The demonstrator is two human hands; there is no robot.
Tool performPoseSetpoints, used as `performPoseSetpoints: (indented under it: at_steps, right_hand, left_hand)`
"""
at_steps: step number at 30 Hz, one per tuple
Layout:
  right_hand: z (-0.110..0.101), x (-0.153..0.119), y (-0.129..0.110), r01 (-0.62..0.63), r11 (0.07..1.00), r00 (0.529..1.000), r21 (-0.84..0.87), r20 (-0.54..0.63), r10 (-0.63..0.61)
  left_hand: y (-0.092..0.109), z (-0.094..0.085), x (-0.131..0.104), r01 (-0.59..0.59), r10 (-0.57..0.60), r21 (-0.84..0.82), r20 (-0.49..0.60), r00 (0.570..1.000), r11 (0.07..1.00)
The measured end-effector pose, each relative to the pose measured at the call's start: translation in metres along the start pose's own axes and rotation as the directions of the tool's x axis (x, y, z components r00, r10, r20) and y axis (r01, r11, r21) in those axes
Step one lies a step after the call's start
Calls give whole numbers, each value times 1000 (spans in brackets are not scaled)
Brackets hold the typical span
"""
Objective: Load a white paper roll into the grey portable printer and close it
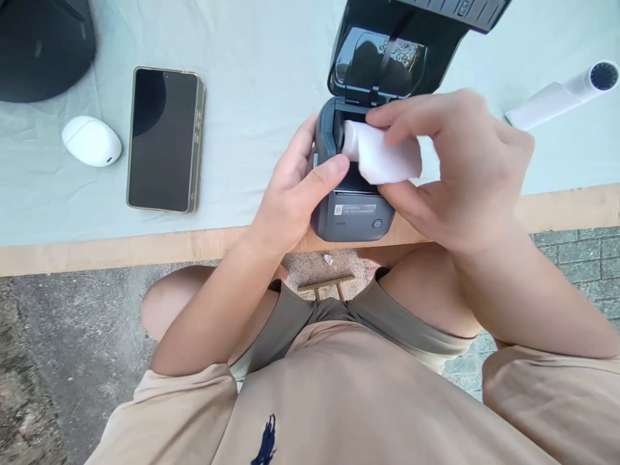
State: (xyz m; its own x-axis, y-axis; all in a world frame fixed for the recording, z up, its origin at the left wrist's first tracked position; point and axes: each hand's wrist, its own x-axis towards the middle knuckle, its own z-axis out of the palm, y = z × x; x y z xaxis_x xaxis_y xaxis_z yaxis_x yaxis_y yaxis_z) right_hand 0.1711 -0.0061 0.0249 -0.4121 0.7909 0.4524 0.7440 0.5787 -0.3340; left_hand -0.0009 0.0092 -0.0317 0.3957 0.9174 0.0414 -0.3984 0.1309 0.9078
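Note:
A small dark grey printer stands at the table's front edge with its lid raised. Inside its bay lies a white paper roll, with a loose flap of paper over the right side. My left hand grips the printer's left side, the thumb on the rim beside the roll. Over the right side of the bay, my right hand pinches the white paper between thumb and fingers. The roll's right end is hidden by the flap.
On the left of the light cloth-covered table lie a phone, a white oval case and a black round object. A white tube-like roll lies at the right. The wooden edge runs in front.

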Motion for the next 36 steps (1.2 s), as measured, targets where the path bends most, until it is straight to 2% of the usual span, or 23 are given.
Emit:
performPoseSetpoints:
  at_steps: [4,7,12,17,19,21,24,27,30,33,36]
  right_hand:
    - [2,-1,11,124,991,990,-43,-65,-126]
    - [3,-4,12,146,985,980,-95,-123,-158]
    - [6,-13,-1,153,983,966,-99,-196,-170]
    - [10,-21,-4,200,980,971,-21,-132,-201]
    - [9,-22,0,138,986,984,91,-128,-126]
    - [6,-22,3,3,980,988,199,-149,27]
    - [3,-22,7,-208,936,968,285,-77,239]
    - [2,-25,10,-273,899,962,341,68,266]
    - [4,-27,14,-268,875,963,403,141,230]
    - [7,-29,17,-293,836,956,464,151,252]
    - [9,-28,18,-310,784,947,538,103,304]
  left_hand:
    - [1,1,-2,-6,6,-6,-4,1000,1000]
    - [5,6,-3,5,-6,-36,-18,1000,999]
    - [10,11,-2,29,-33,-106,-32,999,994]
    - [3,2,-1,15,-14,61,-13,1000,998]
    - [0,-1,-1,14,-11,134,-22,1000,991]
    - [0,-3,-1,33,-29,175,-28,999,984]
    - [0,-3,-1,33,-32,196,-12,999,980]
    - [0,-3,-1,11,-13,200,13,1000,980]
    - [0,-3,-1,22,-23,189,5,1000,982]
    - [-1,-2,-1,23,-23,215,-3,1000,976]
    - [-3,-3,-1,-2,2,251,-2,1000,968]
